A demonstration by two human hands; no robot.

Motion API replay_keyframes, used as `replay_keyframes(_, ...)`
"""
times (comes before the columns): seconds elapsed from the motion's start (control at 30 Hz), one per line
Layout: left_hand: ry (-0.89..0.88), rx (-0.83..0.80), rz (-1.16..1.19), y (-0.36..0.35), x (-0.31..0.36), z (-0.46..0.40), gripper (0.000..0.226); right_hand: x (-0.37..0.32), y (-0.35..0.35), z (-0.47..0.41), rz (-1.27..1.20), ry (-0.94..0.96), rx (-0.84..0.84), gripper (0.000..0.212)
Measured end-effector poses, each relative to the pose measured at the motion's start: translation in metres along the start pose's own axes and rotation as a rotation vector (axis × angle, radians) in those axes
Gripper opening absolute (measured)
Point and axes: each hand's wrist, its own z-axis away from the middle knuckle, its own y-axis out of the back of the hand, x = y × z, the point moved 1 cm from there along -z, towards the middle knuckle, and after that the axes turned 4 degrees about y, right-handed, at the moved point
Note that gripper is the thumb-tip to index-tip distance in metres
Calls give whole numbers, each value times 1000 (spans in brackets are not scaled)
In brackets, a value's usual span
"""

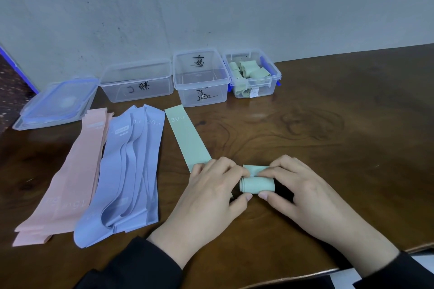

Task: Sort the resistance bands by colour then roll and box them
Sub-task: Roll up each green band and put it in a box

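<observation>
Resistance bands lie sorted by colour on the dark wooden surface (328, 136): a pink stack (70, 178) at the left, a blue-violet stack (131, 171) just beside it, and one flat green band (187, 138) marked "30 LB" to their right. Near the front edge, a rolled green band (257, 185) is held between both hands. The left hand (211, 195) has its fingers curled over the roll's left end, thumb tip under it, and the heel of this hand covers the near end of the flat green band. The right hand (303, 197) pinches the roll's right end, fingers on top and thumb below, with a loose flap of green showing just behind the fingers. So each grip is closed on the roll.

Along the wall stand three clear plastic boxes: the left box (137, 82) and middle box (202, 77) bear black handwriting, and the right box (252, 73) holds several green rolls. Stacked lids (58, 103) with blue trim lie at the far left.
</observation>
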Motion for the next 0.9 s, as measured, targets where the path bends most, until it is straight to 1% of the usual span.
replay_keyframes(0.13,0,13,-18,1,1,-2,36,-1,2,0,-20,-19,18,32)
replay_keyframes(0.37,-5,65,-53,5,3,-9,29,-1,-1,-3,28,-55,92,41)
replay_keyframes(0.43,3,61,-68,7,3,-13,30,-2,0,-3,48,-57,98,40)
replay_keyframes(0.53,22,44,-30,7,3,-20,30,-2,3,-4,64,-56,89,34)
replay_keyframes(0.6,35,36,3,7,3,-27,29,-2,6,-8,80,-61,87,36)
replay_keyframes(0.73,22,56,36,7,4,-34,19,-3,11,-22,140,-41,5,43)
replay_keyframes(0.8,6,48,14,6,2,-33,25,-1,12,-27,143,-29,-51,45)
replay_keyframes(0.9,-11,12,-43,2,0,-34,38,4,13,-33,119,-27,-79,44)
